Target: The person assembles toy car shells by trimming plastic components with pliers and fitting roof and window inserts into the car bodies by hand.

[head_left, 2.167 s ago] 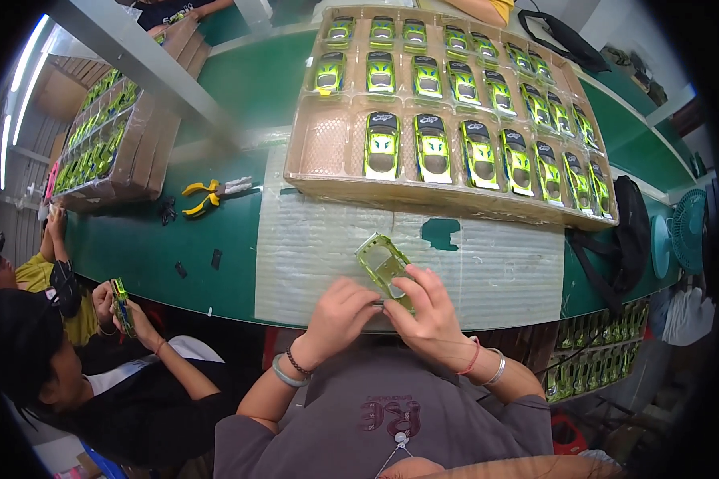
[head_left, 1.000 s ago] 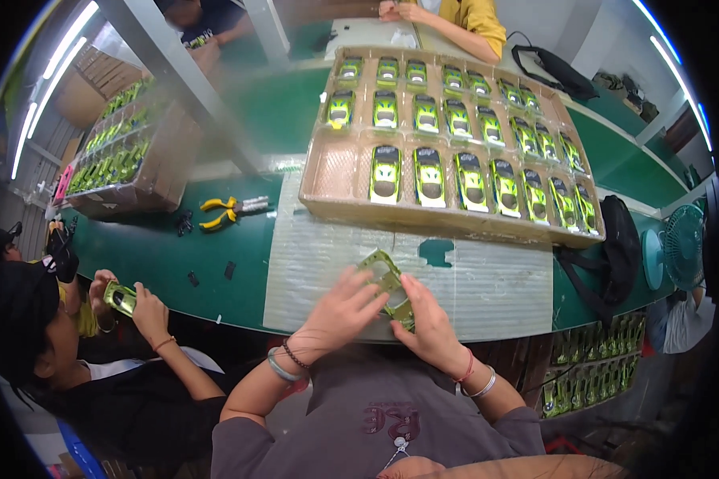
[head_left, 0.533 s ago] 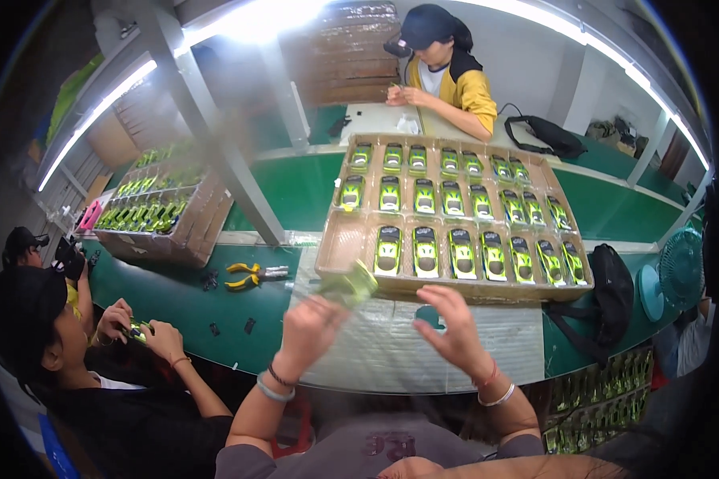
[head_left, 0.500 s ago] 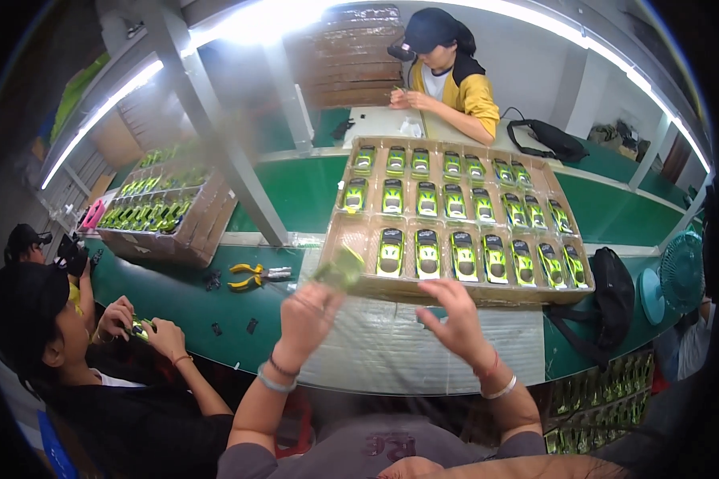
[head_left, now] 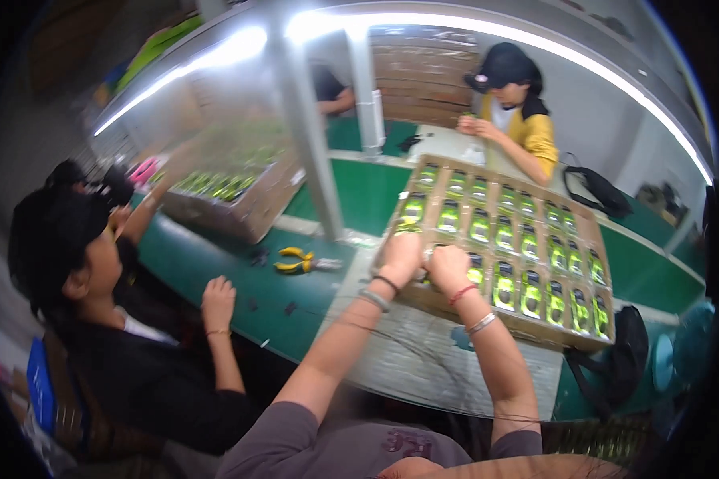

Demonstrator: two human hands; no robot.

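Both my hands are over the near left part of a cardboard tray (head_left: 527, 326) holding rows of green-and-black toy car bodies (head_left: 504, 285). Closed fingers of my left hand (head_left: 403, 254) are at the front-left compartment, with a bright green toy car body (head_left: 408, 227) showing at their tips. Close beside it, my right hand (head_left: 449, 265) is curled down over the neighbouring place in the front row. Its fingertips are hidden, and what they grip cannot be made out.
Yellow-handled pliers (head_left: 295, 260) lie on the green table (head_left: 252, 307) left of the tray. Another carton of green car bodies (head_left: 252, 209) stands beyond, past a metal post (head_left: 311, 160). A black bag (head_left: 621, 355) sits at right. Co-workers sit at left and across.
My left hand has carried the green car body forward into the tray. My right hand has moved in beside it and curled. The view has turned; the left co-worker's near hand is now empty.
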